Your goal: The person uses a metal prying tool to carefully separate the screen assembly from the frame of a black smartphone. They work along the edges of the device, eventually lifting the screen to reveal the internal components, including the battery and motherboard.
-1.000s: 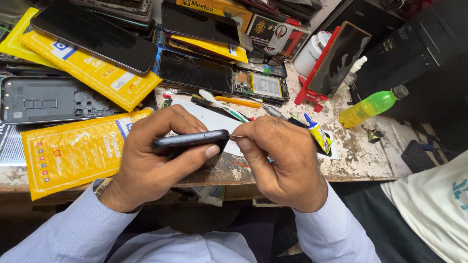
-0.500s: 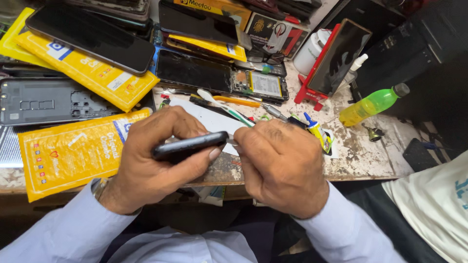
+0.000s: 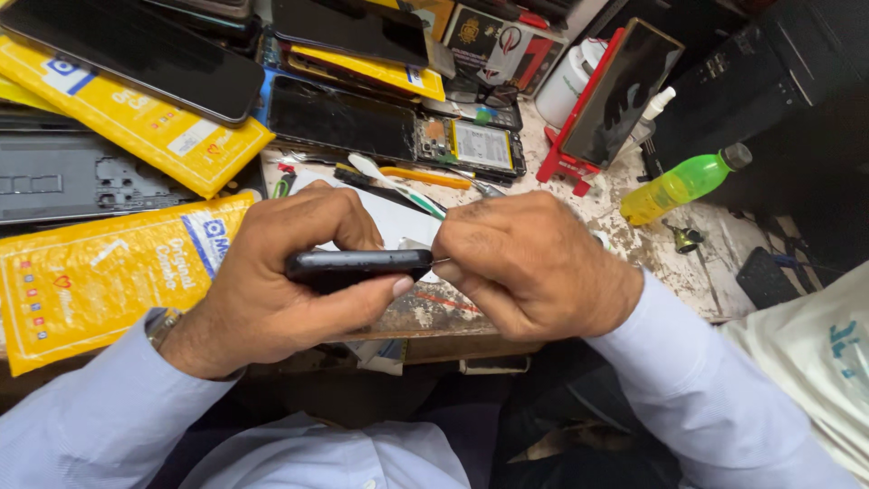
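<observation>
My left hand (image 3: pixel 272 290) clamped around a black phone (image 3: pixel 360 267) held edge-up, thumb along its lower side, my right hand (image 3: pixel 529 267) clenched at the phone's right end, pinching a thin metal tool (image 3: pixel 441 262), yellow packet (image 3: pixel 100 281) left of the phone, green bottle (image 3: pixel 679 186) far right of it

My left hand (image 3: pixel 272 290) covers most of the black phone (image 3: pixel 362 265). My right hand (image 3: pixel 529 267) hides the tiny thing it pokes at the phone's end; it is too small to tell. The yellow packet (image 3: pixel 100 272) runs off the left edge.
</observation>
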